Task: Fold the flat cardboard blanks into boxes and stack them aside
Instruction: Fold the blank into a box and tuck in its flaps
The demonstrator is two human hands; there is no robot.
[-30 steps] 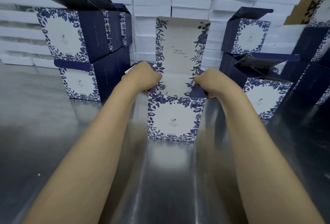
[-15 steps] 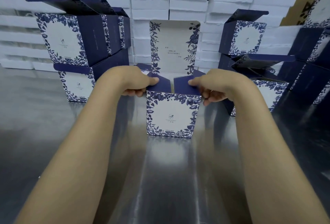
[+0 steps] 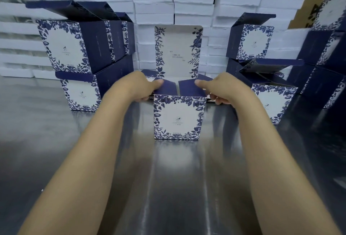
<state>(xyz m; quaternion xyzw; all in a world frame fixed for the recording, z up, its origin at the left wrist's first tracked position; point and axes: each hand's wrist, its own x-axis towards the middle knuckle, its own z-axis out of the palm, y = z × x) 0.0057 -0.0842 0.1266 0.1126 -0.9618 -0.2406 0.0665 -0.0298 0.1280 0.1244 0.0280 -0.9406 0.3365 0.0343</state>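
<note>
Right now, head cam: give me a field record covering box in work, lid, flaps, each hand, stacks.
box in work: upright, centre of metal table
lid: open, standing up
left flap: folded inward
right flap: folded inward, gap between the two
left hand: thumb on left flap, fingers curled at box side
right hand: thumb on right flap, fingers curled at box side
left stack: folded boxes, two high
right stack: more folded boxes
behind: white foam blocks
</note>
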